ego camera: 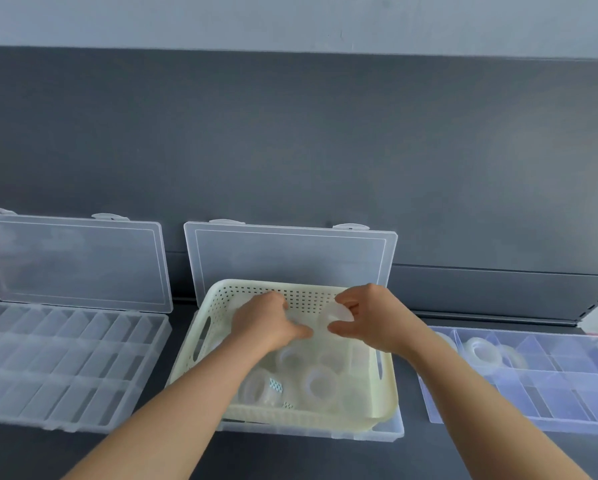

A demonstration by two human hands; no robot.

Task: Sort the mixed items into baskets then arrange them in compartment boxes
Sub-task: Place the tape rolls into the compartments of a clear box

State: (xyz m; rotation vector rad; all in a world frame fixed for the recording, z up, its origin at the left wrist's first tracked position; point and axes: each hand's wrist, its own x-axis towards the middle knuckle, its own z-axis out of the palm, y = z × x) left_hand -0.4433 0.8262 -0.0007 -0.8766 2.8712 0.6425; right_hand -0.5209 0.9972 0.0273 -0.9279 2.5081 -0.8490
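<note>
A cream perforated basket (311,422) rests on top of the middle compartment box (392,433) and holds several clear tape rolls (320,382). Both my hands are inside the basket at its far end. My left hand (266,322) is curled over a translucent item that its fingers mostly hide. My right hand (366,317) pinches a pale clear tape roll (339,315) between thumb and fingers. The two hands nearly touch.
An open clear compartment box (58,365) lies at the left with its lid up. A bluish compartment box (547,386) at the right holds two clear tape rolls (483,351). A dark back panel rises behind everything.
</note>
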